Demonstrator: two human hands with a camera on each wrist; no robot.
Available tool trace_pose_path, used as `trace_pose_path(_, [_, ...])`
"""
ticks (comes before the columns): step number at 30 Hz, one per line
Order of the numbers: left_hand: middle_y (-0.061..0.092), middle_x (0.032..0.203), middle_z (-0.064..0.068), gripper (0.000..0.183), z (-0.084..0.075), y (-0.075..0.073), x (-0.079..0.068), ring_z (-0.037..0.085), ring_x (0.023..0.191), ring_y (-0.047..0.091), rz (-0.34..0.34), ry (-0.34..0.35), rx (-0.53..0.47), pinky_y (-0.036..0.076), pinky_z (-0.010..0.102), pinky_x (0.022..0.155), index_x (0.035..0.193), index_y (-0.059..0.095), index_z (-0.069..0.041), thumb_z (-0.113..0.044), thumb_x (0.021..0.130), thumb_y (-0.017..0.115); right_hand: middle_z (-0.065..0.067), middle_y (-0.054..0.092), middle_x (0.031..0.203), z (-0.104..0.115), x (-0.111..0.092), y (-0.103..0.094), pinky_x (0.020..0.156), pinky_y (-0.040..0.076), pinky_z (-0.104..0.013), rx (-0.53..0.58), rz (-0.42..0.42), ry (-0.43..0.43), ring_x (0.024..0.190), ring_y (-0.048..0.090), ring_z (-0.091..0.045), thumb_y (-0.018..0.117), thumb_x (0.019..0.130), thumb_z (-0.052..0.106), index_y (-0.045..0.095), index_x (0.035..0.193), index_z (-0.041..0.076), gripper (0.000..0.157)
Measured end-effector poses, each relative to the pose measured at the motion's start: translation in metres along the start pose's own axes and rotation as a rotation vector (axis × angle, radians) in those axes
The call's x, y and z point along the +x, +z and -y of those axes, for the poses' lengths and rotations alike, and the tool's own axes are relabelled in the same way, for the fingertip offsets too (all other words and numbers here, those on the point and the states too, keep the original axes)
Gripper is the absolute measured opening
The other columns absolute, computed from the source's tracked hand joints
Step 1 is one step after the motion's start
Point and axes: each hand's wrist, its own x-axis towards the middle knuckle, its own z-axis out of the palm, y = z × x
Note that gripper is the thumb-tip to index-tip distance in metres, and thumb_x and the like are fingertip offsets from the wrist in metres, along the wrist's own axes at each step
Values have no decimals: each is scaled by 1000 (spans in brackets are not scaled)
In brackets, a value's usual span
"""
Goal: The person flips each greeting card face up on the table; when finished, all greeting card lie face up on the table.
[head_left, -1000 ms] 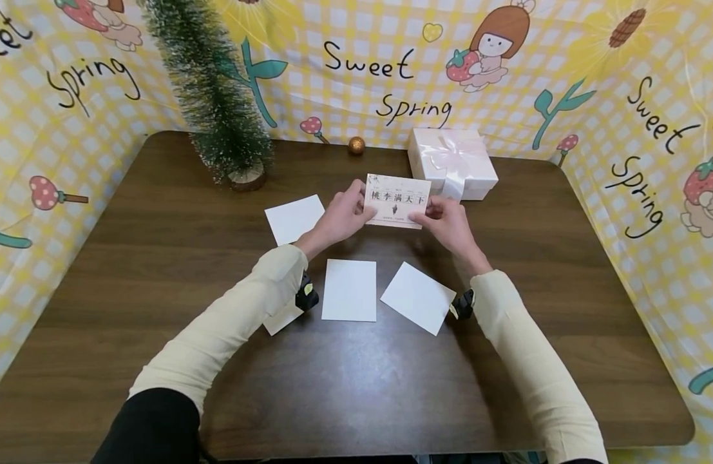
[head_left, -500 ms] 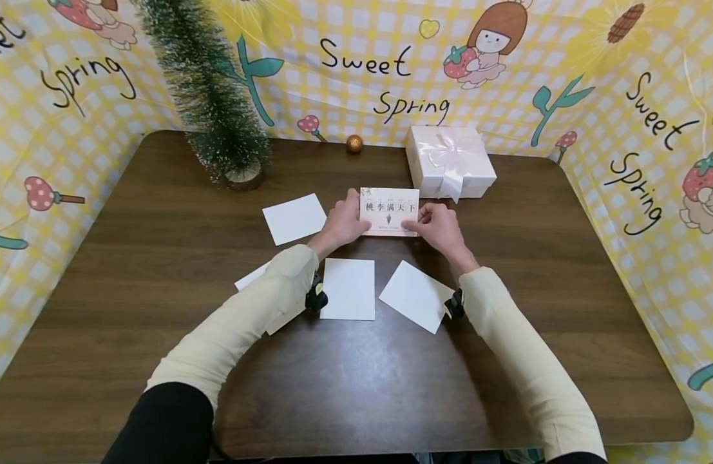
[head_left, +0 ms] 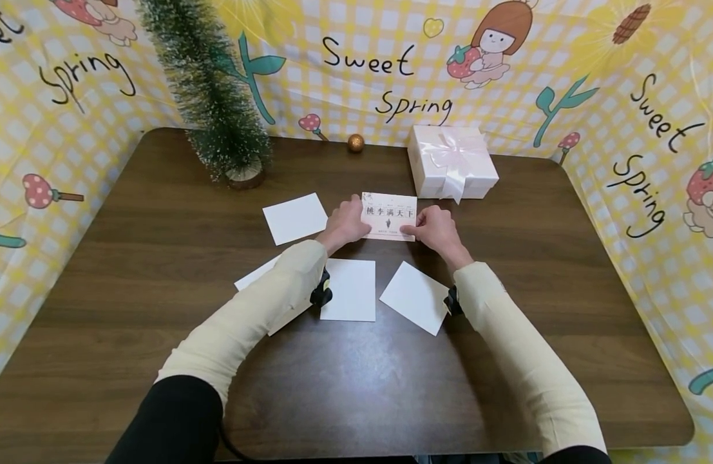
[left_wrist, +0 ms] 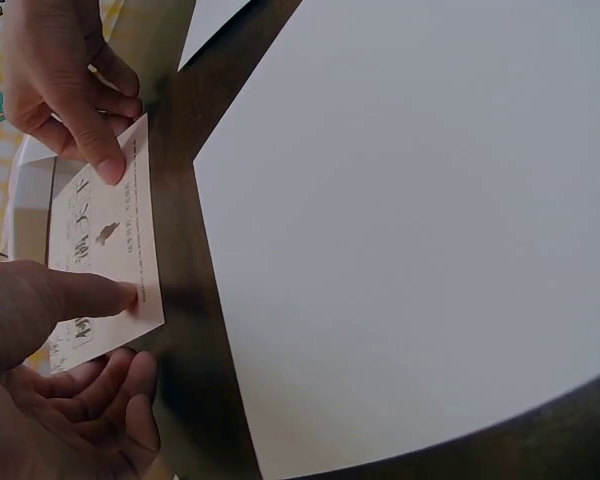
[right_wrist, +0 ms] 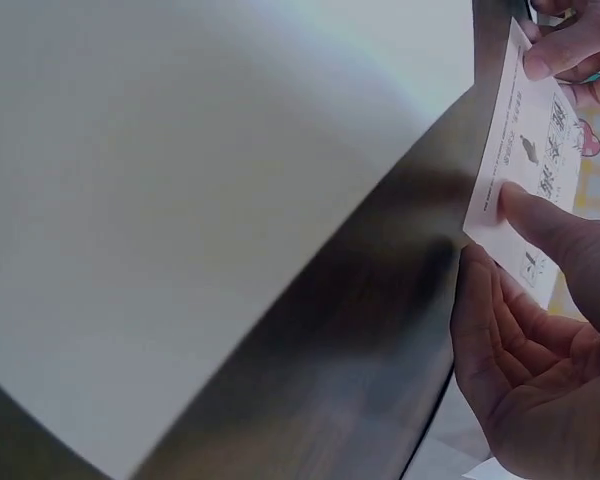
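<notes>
Between both hands is a pale pink card [head_left: 389,216] printed with large Chinese characters and a small dark figure. My left hand [head_left: 346,222] pinches its left edge, thumb on the printed face and fingers behind. On the opposite edge my right hand [head_left: 439,229] pinches it the same way. Both wrist views show the thumbs pressing the card [left_wrist: 105,235] near its lower border. Nearer to me lie a blank white card [head_left: 349,290] and another one turned at an angle [head_left: 415,298]. My left sleeve partly covers a further white card [head_left: 257,274].
Behind my left hand lies one more white card [head_left: 295,219]. A white gift box [head_left: 452,162] with a ribbon bow stands just behind the right hand. At the back are a small artificial tree [head_left: 217,96] and a golden ball [head_left: 355,143], before a yellow checked cloth [head_left: 356,90].
Both hands have brought the printed card lower and toward me, slightly left, away from the gift box. Its tilt has levelled out. The blank cards stay where they were.
</notes>
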Motion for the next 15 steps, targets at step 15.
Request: trace_pose_path(15, [56, 123, 21, 63, 0, -3, 3, 36, 102, 59, 59, -38, 96, 50, 46, 84, 139, 34, 6, -23, 91, 64, -10, 61, 78, 3, 3, 2, 58, 39, -28, -101, 31, 23, 68, 53, -23, 76, 85, 31, 63, 84, 1, 33])
